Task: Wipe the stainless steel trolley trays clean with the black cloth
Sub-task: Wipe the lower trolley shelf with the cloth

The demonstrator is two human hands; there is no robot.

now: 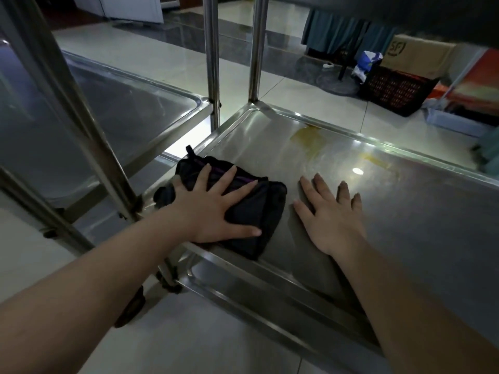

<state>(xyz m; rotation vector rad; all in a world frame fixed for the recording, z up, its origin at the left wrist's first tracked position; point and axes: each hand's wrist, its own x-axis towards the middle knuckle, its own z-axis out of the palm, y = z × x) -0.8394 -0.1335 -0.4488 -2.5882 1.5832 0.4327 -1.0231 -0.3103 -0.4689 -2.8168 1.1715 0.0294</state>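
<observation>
- While down low near the floor, looking along the big stainless steel trolley tray [405, 211], shiny, with a raised rim and a bright spot of light on it.
- Next to it on the left, across a thin gap, a second trolley tray [121, 109], darker.
- Under and behind both, a pale tiled floor [162, 58].
- Standing up where the far corners of the trays come close, two round steel posts [212, 63], side by side.
- Far off on the right, a black crate [397, 90] with a cardboard box [415, 55] behind it.
- Lying folded on the near left part of the big tray, the black cloth [259, 209], one end reaching the left rim.
- Pressing down flat on that cloth, the left hand [208, 209], fingers straight and spread wide, not curled round it.
- Resting flat on the bare steel just beside the cloth, the right hand [332, 220], fingers straight and apart, holding nothing.
- Farther back on the tray, a yellow-brown stain [307, 136], well apart from the cloth.
- Down by the near left corner, a small dark wheel [132, 306].
</observation>
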